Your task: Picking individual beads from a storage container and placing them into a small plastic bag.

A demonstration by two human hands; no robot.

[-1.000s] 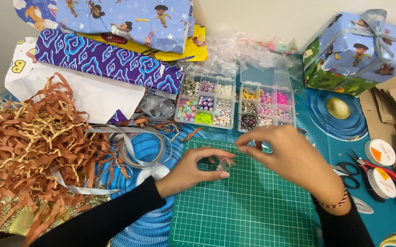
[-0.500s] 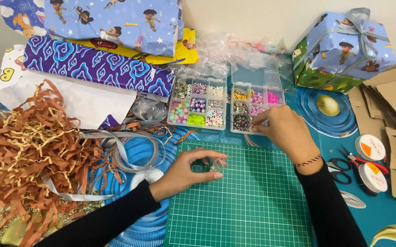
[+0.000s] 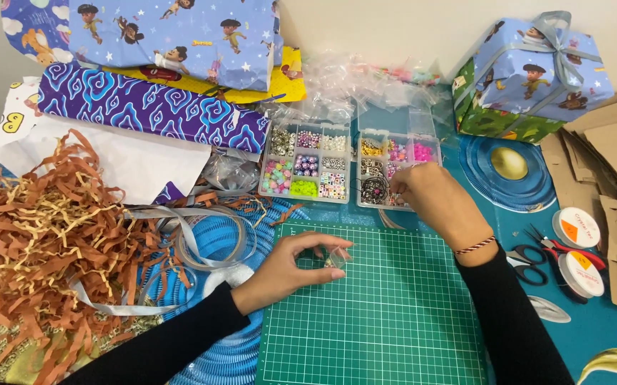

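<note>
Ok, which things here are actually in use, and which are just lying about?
In use:
left hand pinching a small clear piece
right hand at the right bead box
green cutting mat

Lying about:
shredded paper
wrapped gift
scissors
cord spools

A gift box [image 3: 537, 68] wrapped in blue cartoon-print paper (tied with grey ribbon) is seen at the far right. Two thread spools [image 3: 577, 227] with orange labels are placed near the right edge.
</note>
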